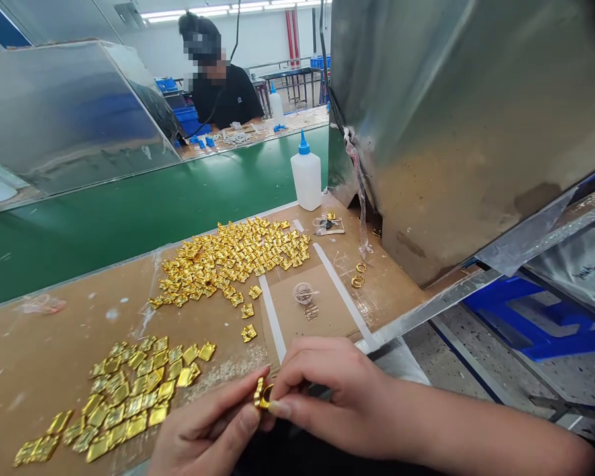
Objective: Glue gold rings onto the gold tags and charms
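Note:
Low in the head view, my left hand (213, 426) pinches a small gold-coloured metal piece (258, 393) between thumb and fingers. Against it, my right hand (330, 390) grips a gold ring (267, 393), its fingertips closed over part of it. The two parts touch; whether they are joined I cannot tell. Left of my hands lie small gold square pieces (143, 396), many set side by side in rough rows. Beyond them spreads a heap of similar gold pieces (238, 248), with a few strays at its near edge.
A shallow clear cup (303, 293) with a thin stick stands on cardboard (287, 317). Behind are a blue-capped white bottle (306, 178) and a green belt (129, 218). Loose gold rings (357, 281) lie beneath a metal hood (451, 132). A co-worker (225, 92) sits across.

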Available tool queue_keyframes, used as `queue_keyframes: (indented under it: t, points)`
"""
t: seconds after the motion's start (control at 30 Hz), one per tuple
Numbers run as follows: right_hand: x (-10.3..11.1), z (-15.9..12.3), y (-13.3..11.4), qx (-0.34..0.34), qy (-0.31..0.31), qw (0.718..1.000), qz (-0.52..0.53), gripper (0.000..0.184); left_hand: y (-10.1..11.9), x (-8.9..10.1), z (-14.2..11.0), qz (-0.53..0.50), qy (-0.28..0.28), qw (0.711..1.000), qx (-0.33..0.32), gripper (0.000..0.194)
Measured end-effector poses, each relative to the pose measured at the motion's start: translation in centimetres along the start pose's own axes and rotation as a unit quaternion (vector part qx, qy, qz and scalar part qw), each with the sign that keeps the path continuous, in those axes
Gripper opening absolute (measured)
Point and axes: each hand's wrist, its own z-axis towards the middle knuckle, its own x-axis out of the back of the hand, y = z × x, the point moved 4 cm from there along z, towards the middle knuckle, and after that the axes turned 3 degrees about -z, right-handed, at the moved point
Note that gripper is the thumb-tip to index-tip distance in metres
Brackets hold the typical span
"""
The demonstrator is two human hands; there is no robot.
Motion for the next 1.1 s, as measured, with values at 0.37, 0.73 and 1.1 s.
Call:
queue_keyframes:
  t: [0.37, 0.73, 1.1]
  points:
    - [0.6, 0.3, 1.2, -0.026, -0.04, 0.998, -0.046, 0.011, 1.2, 0.4, 0.8, 0.013, -0.021, 0.999, 0.034, 0.031]
    - [7.6, -0.4, 6.5, -0.112, 0.161, 0.954, -0.228, 0.012, -0.5, 5.8, 8.8, 0.338, 0.118, 0.926, -0.12, 0.033]
    - [7.5, -0.1, 8.6, -0.13, 0.11, 0.94, -0.295, 0.021, 1.1, 3.2, 9.1, 0.523, 0.004, 0.814, -0.252, 0.086]
